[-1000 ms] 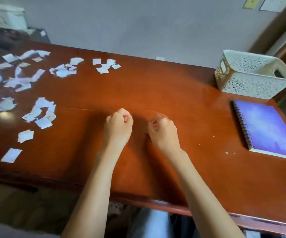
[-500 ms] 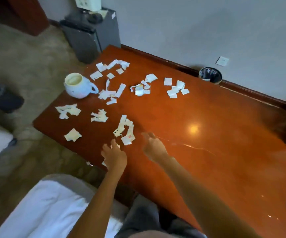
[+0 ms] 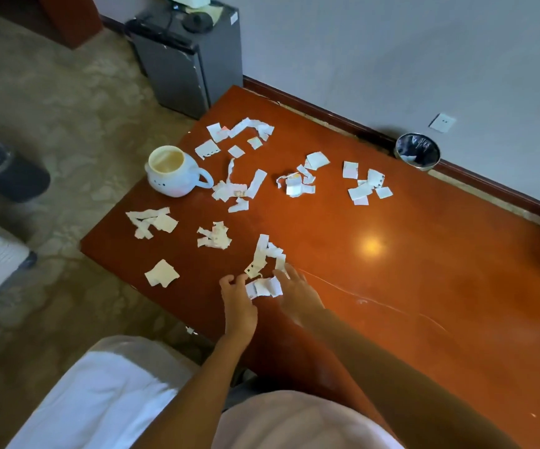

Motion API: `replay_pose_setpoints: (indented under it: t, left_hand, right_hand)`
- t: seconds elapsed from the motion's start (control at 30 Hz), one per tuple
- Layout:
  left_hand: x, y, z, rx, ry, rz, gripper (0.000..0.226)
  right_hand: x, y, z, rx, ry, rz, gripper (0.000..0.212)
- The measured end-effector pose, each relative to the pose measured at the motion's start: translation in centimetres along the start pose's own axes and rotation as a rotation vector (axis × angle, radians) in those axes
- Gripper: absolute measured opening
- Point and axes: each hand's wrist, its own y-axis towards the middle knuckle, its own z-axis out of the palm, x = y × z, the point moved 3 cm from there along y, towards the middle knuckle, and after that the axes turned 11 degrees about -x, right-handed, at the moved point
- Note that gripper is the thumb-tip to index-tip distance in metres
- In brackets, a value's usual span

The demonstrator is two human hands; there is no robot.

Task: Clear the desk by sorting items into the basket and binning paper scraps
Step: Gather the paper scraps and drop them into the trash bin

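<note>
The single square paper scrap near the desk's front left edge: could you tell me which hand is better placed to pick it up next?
Probably the left hand. It lies nearer that square scrap, with bare desk between them. The right hand would have to cross over the left.

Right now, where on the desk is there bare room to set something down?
Bare: the desk's right half, from the right hand toward the wall. Crowded: the left half, with paper scraps and a mug.
</note>
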Motion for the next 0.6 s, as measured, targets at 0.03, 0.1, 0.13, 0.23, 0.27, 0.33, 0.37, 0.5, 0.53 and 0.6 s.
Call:
replay_pose_setpoints:
  t: [0.03, 0.1, 0.13, 0.23, 0.27, 0.33, 0.37, 0.5, 0.53, 0.6]
  left_hand:
    - [-0.4, 0.5, 0.2, 0.011, -0.028, 0.014, 0.045]
    - [-1.1, 1.4, 0.3, 0.028, -0.081, 0.041, 0.043]
    - [-1.4, 1.9, 0.2, 0.024, -0.109, 0.05, 0.042]
    - [-1.6, 3.6, -0.9, -0.075, -0.174, 0.035, 0.038]
    - [-1.4, 4.4, -1.6, -0.135, -0.178, 0.011, 0.037]
    - [-0.8, 6.1, -3.4, -0.254, -0.171, -0.04, 0.036]
    - [-0.3, 7.0, -4.4, -0.3, -0.161, -0.059, 0.036]
    - [1.7, 11.8, -8.1, -0.379, -0.049, -0.14, 0.043]
    - [2.2, 13.0, -9.0, -0.378, 0.003, -0.143, 0.045]
    - [3.0, 15.3, -10.6, -0.347, 0.096, -0.123, 0.049]
  right_hand:
    - [-0.1, 0.4, -0.3, -0.005, 0.0, 0.009, 0.058]
    - [-0.2, 1.0, -1.0, -0.04, -0.007, 0.017, 0.057]
    - [-0.1, 1.4, -1.3, -0.074, -0.007, 0.022, 0.055]
    - [0.4, 2.9, -2.4, -0.178, -0.007, 0.029, 0.056]
    - [0.8, 3.4, -2.7, -0.191, -0.015, 0.01, 0.057]
    - [2.5, 4.6, -3.0, -0.174, -0.043, -0.066, 0.058]
    - [3.7, 5.2, -3.1, -0.157, -0.053, -0.113, 0.057]
    - [9.3, 8.0, -2.8, -0.107, -0.071, -0.282, 0.057]
    - [10.6, 8.7, -2.6, -0.087, -0.104, -0.328, 0.059]
    - [12.5, 9.8, -1.8, -0.038, -0.175, -0.4, 0.062]
